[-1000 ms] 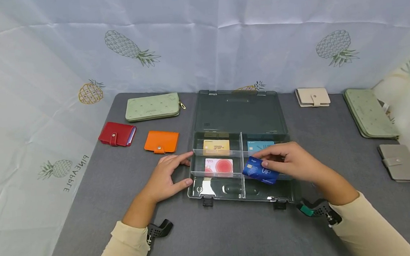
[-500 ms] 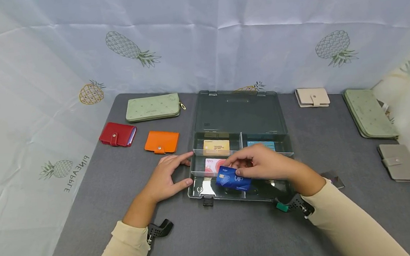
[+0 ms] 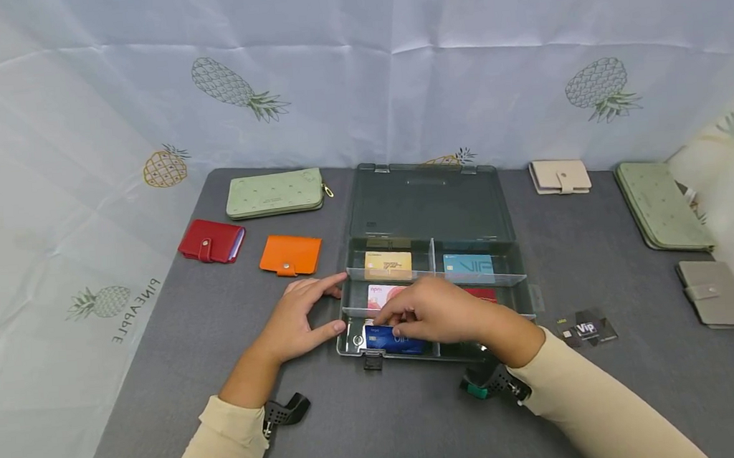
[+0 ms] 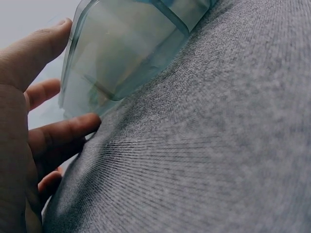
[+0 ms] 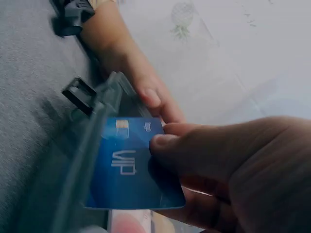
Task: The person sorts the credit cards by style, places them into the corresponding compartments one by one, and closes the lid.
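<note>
**Blue card held over the near-left compartment of the open case**

The right hand (image 3: 441, 313) pinches a blue card (image 3: 385, 337) between thumb and fingertips; its grip is closed on the card's right end. The card sits low in the centre of the head view, inside or just above the near-left compartment of the clear plastic case (image 3: 430, 202), whose lid lies open toward the top of the frame. In the right wrist view the blue card (image 5: 131, 165) shows a chip and "VIP" lettering, tilted, with the case wall just below it.

The card looks thin, stiff and light, with a glossy face that may slip; the short edges or the corners seem the best places to take hold, as lying flat it would offer little to pinch.

The left hand (image 3: 299, 313) rests with relaxed fingers against the case's left wall, holding nothing.

Other compartments hold a yellow card (image 3: 387, 264), a pink card (image 3: 380, 294), a teal card (image 3: 468, 265) and a red card (image 3: 483, 294), partly hidden by the right hand. The dividers and the near wall with its latches stand close around the blue card.

On the grey tabletop (image 3: 220, 341): a red wallet (image 3: 210, 240), an orange wallet (image 3: 290, 254) and a green wallet (image 3: 273, 192) at upper left; a beige wallet (image 3: 560, 175) at upper right; dark cards (image 3: 587, 329) right of the case.
</note>
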`<move>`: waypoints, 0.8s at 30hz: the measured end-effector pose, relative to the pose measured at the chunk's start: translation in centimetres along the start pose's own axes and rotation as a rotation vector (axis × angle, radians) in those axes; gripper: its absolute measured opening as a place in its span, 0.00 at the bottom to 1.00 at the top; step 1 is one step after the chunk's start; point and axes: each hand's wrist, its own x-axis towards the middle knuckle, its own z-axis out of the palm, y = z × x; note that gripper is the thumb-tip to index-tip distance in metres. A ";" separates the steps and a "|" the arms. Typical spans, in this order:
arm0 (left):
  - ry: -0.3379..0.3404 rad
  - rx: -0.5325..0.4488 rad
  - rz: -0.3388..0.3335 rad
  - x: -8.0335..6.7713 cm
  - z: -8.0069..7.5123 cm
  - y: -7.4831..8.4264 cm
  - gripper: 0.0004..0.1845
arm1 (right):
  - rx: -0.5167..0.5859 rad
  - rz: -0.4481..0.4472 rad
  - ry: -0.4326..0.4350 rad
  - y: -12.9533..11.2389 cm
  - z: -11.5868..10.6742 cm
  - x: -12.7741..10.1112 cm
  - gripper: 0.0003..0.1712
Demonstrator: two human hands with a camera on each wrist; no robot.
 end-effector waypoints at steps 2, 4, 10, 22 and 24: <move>0.000 -0.003 0.002 0.0 0.0 0.0 0.44 | -0.072 -0.026 -0.006 -0.1 0.3 0.1 0.14; 0.001 -0.006 0.003 0.0 0.0 0.1 0.44 | -0.145 -0.050 -0.013 -0.2 0.4 0.1 0.14; -0.001 -0.005 0.005 0.0 0.0 0.1 0.43 | -0.242 -0.103 -0.014 -0.1 0.6 0.3 0.15; -0.001 0.003 0.003 0.0 0.0 0.0 0.44 | -0.108 -0.126 0.116 0.3 0.8 -1.9 0.17; 0.000 0.002 0.005 0.0 0.0 0.0 0.44 | -0.104 -0.128 0.164 0.4 0.9 -2.6 0.17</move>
